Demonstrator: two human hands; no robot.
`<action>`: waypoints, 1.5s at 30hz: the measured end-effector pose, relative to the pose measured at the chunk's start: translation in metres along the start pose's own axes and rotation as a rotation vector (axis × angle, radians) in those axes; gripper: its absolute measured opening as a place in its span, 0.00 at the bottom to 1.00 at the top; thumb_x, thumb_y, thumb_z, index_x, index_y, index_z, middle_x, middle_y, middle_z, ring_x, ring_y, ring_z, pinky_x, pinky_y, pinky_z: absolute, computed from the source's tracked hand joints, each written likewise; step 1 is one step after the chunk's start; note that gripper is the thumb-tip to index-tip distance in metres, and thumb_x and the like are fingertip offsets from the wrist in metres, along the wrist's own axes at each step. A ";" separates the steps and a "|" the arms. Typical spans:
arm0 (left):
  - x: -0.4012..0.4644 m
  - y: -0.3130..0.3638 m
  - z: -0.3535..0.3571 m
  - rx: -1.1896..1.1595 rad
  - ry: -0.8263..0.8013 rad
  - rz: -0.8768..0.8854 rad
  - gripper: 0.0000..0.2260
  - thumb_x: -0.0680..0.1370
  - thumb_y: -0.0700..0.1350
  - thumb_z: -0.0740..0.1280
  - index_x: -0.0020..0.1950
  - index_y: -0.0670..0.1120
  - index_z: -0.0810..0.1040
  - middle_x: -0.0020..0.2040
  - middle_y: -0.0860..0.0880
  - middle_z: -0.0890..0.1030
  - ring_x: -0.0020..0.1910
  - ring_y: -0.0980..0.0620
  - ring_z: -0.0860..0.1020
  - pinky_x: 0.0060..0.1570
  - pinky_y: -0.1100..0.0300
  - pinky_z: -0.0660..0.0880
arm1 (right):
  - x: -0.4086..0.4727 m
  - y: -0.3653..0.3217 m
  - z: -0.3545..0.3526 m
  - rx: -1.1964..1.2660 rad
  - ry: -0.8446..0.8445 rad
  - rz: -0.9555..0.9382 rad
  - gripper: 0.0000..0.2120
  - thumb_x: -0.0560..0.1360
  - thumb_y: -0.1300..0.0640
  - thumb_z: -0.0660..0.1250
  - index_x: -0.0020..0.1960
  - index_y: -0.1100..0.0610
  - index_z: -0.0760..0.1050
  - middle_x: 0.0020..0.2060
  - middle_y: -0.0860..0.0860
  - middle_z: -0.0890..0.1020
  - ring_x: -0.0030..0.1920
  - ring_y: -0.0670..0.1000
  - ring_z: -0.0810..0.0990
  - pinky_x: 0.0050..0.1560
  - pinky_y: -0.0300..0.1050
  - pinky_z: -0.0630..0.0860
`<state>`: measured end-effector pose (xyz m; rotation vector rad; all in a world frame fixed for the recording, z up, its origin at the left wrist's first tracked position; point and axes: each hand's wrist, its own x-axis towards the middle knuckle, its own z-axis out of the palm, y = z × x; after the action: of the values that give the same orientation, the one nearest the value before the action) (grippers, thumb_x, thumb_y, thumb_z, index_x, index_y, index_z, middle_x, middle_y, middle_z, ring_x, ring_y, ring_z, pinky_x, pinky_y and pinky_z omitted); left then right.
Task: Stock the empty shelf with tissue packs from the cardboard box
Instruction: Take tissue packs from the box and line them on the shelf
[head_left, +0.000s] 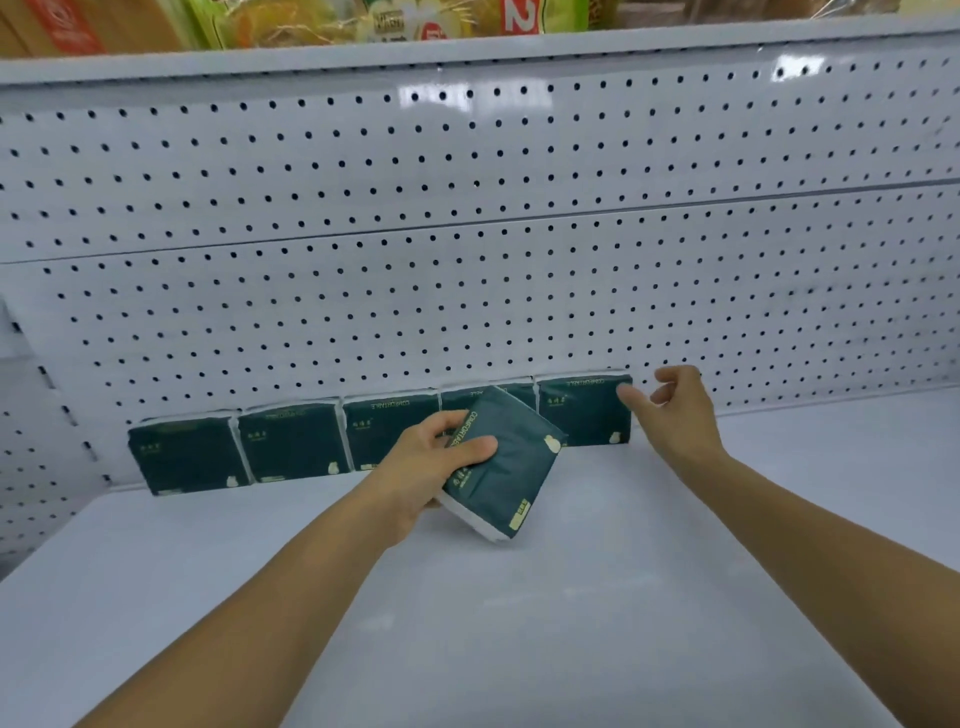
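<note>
Head | left hand grips tissue pack | pegboard behind row

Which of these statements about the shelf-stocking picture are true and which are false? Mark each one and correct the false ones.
1. The left hand grips a dark green tissue pack. True.
2. The right hand also holds a pack. False: it holds nothing, its fingers by the rightmost pack of the row.
3. Five packs stand in a row against the pegboard back panel. True.
4. The held pack stands upright in the row. False: it is tilted, in front of the row.
5. The cardboard box sits on the shelf. False: no box is in view.
</note>
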<state>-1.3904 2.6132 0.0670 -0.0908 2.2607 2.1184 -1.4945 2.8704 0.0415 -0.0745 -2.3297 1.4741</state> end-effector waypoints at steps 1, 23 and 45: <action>-0.003 0.003 0.002 0.025 -0.011 0.023 0.17 0.74 0.45 0.75 0.61 0.52 0.78 0.52 0.52 0.85 0.49 0.49 0.84 0.51 0.52 0.81 | -0.007 -0.011 -0.006 0.083 -0.028 -0.038 0.24 0.74 0.43 0.70 0.62 0.55 0.70 0.48 0.52 0.77 0.50 0.52 0.77 0.47 0.45 0.74; 0.086 -0.020 0.088 1.458 0.335 0.915 0.35 0.61 0.46 0.83 0.65 0.47 0.75 0.64 0.47 0.76 0.64 0.46 0.70 0.65 0.49 0.71 | 0.045 0.061 -0.120 0.154 -0.244 -0.005 0.10 0.70 0.62 0.76 0.49 0.56 0.80 0.43 0.49 0.85 0.45 0.49 0.83 0.39 0.31 0.73; 0.102 -0.017 0.103 1.544 0.317 0.830 0.35 0.58 0.38 0.81 0.64 0.45 0.77 0.58 0.47 0.79 0.55 0.45 0.79 0.57 0.52 0.76 | 0.081 0.065 -0.075 0.002 -0.205 0.012 0.13 0.74 0.59 0.73 0.57 0.58 0.75 0.52 0.54 0.81 0.49 0.52 0.80 0.47 0.44 0.75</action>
<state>-1.4922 2.7132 0.0365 0.6598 3.7186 -0.2322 -1.5539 2.9835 0.0362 0.0673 -2.4920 1.5548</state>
